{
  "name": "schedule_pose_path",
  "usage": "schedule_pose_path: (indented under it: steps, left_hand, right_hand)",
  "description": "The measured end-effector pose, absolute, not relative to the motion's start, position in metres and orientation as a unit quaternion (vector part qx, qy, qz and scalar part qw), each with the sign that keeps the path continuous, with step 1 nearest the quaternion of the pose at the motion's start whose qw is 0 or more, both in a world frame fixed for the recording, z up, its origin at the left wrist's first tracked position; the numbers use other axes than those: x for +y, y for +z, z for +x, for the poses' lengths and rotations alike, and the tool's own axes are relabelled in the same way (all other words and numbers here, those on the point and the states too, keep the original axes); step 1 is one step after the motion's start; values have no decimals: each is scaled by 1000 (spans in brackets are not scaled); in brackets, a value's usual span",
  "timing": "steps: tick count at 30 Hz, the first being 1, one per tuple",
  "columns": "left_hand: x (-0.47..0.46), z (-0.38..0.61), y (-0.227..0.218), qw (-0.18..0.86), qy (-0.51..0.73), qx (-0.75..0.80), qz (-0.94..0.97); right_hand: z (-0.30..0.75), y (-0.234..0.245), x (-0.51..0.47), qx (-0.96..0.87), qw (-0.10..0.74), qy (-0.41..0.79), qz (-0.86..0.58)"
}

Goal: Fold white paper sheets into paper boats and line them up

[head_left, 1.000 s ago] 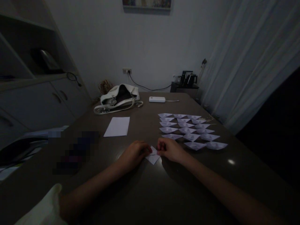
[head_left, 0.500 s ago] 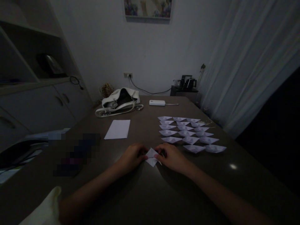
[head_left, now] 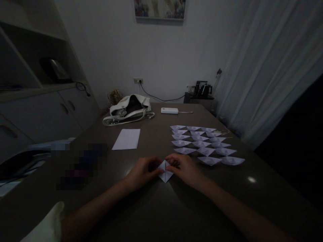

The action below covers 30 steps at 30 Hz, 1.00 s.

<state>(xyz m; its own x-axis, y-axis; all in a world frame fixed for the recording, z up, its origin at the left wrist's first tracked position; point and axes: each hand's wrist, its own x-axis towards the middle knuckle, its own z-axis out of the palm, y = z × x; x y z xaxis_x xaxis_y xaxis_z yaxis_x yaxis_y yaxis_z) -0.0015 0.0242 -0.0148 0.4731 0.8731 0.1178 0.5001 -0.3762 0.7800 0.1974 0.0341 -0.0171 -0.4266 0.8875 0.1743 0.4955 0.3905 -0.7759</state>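
A small diamond of folded white paper [head_left: 165, 175] is held between my two hands, just above or on the table, with a crease running down its middle. My left hand [head_left: 145, 170] pinches its left side, thumb on the near face and fingers behind. On the right side, my right hand [head_left: 185, 169] grips it with the thumb pressed on the face and the fingers curled behind the top. Several folded paper boats [head_left: 202, 144] stand in rows to the right, beyond my right hand. A stack of white paper sheets [head_left: 126, 139] lies to the left, beyond my left hand.
On the brown table [head_left: 153, 215], a white handbag [head_left: 130, 109] rests at the back left. A white power bank [head_left: 169, 110] with a short cable lies at the back. A blurred-out dark object [head_left: 83, 166] is at the left. A white curtain [head_left: 264, 67] hangs at the right.
The folded paper now shows a vertical crease where a horizontal one showed before, and sits slightly nearer me. My fingers have shifted on it; my right thumb lies further over its face.
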Motion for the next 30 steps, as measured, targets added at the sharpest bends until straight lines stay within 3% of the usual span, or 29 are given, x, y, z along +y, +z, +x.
schedule_pose_path:
  steps: [5,10,16,30]
  left_hand:
    - [20,-8,-8,204,297,375,854]
    - [20,-12,-10,184,187,319,910]
    - [22,-14,-12,252,145,338,895]
    - [14,5,-11,251,164,490,818]
  right_hand:
    - [207,-1,29,-871,294,195,-341]
    - [211,-6,26,-937,147,104,-298]
    - [209,-12,28,-923,142,183,-308]
    - [201,-20,35,-833,198,275,-438]
